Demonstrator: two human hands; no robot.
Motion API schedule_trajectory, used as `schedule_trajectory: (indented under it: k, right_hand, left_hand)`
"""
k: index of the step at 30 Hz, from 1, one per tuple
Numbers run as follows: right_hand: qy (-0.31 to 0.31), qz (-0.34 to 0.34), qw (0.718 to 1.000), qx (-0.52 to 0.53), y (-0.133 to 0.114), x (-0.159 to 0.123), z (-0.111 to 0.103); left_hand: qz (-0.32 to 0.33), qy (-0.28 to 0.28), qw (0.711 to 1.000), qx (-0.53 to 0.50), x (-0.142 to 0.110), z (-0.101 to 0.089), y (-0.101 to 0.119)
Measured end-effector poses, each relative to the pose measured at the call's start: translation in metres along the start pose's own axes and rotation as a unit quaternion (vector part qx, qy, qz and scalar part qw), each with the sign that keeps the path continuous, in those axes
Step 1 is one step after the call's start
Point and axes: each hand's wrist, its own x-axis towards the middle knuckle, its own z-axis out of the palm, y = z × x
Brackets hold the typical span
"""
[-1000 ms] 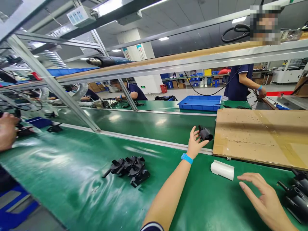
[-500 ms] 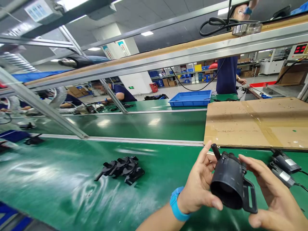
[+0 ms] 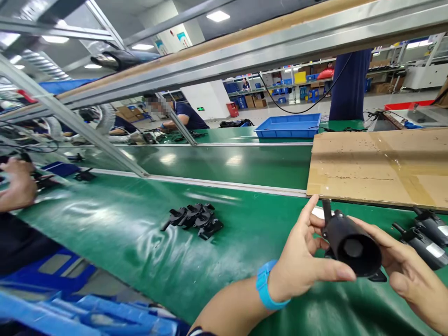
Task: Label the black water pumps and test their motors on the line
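Note:
Above the green work surface I hold a black cylindrical housing (image 3: 345,235) between both hands. Its wide hollow end faces me, with a paler inner piece deep inside, and a short black post rises from its far left side. My left hand (image 3: 299,256), below a blue wristband, is closed round its left side, thumb along the lower rim and index finger pointing up. My right hand (image 3: 406,261) grips the right side with fingers over the top edge. Several black plastic brackets (image 3: 196,219) lie in a pile left of my hands.
Black cylindrical devices (image 3: 423,247) with white labels lie at the right. Behind them is a flat cardboard sheet (image 3: 381,163). A blue tray (image 3: 289,126) stands beyond. A metal shelf beam (image 3: 224,67) crosses overhead. At far left is a co-worker's hand (image 3: 19,182) near blue crates (image 3: 87,312).
The housing has turned so its hollow end faces me more directly. The view has shifted left and down, bringing a co-worker's hand and blue crates into sight.

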Motion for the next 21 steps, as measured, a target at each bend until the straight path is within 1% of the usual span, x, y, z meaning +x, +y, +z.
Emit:
schedule_trajectory:
  k: [3,6,8,10,12,15,18,21]
  right_hand:
    - [-0.009,-0.001,1.000,-0.008,0.004,0.002,-0.004]
    - [-0.027,0.018,0.999,0.004,0.013,0.001,-0.010]
    - [-0.030,0.025,0.999,0.005,0.020,-0.001,-0.014]
    - [-0.025,0.014,0.999,-0.021,0.026,-0.004,-0.019]
    - [-0.022,-0.021,0.997,-0.071,0.026,-0.004,-0.023]
    - [-0.030,-0.095,0.984,-0.147,0.018,0.002,-0.026]
    - [-0.024,-0.164,0.963,-0.212,0.003,0.009,-0.027]
    - [-0.018,-0.215,0.938,-0.270,-0.008,0.014,-0.027]
  left_hand:
    - [0.046,-0.003,0.994,0.097,-0.006,-0.002,-0.001]
    - [0.086,-0.011,0.982,0.169,-0.007,-0.005,-0.002]
    - [0.132,-0.040,0.967,0.213,-0.004,-0.010,-0.003]
    - [0.198,-0.077,0.944,0.253,0.000,-0.015,-0.005]
    - [0.257,-0.105,0.916,0.290,0.005,-0.021,-0.008]
    - [0.316,-0.123,0.881,0.329,0.011,-0.029,-0.013]
    - [0.365,-0.141,0.854,0.343,0.015,-0.033,-0.017]
    - [0.405,-0.150,0.834,0.343,0.016,-0.035,-0.018]
